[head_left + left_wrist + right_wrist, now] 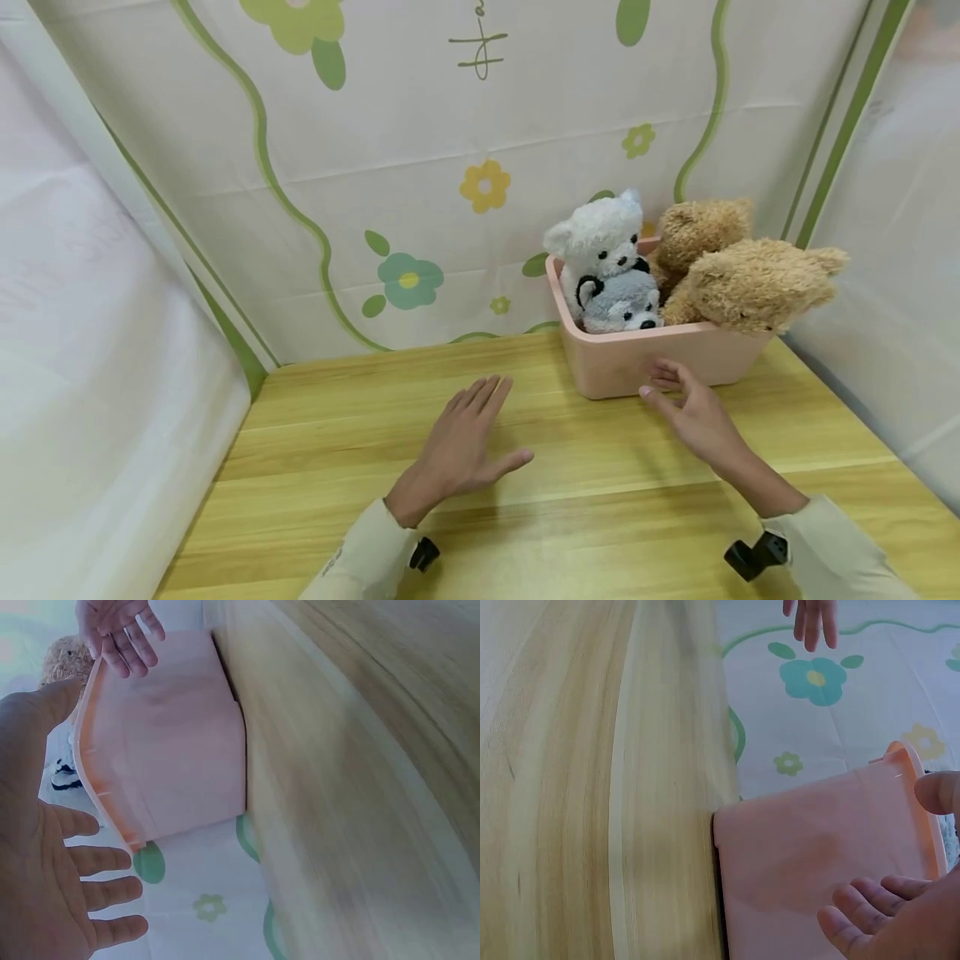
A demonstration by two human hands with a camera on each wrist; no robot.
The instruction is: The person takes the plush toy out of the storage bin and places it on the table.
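Observation:
A pink bin (pixel 622 367) stands at the back right of the table, filled with plush toys. In it are a white plush bear (pixel 592 237), a grey plush dog (pixel 618 302) with dark-edged ears in front of it, and two curly brown plush toys, one at the back (pixel 701 229) and one leaning over the right rim (pixel 765 283). My right hand (pixel 697 417) is in front of the bin's near wall, fingers loosely bent, holding nothing. Left of the bin, my left hand (pixel 461 446) hovers over the table with fingers straight and thumb spread, also holding nothing.
The wood-grain table (pixel 337 450) meets a white cloth backdrop (pixel 420 150) with printed flowers behind the bin. Pale cloth sheets hang on the left (pixel 97 333) and right (pixel 885 275). Each sleeve carries a small black device at the wrist.

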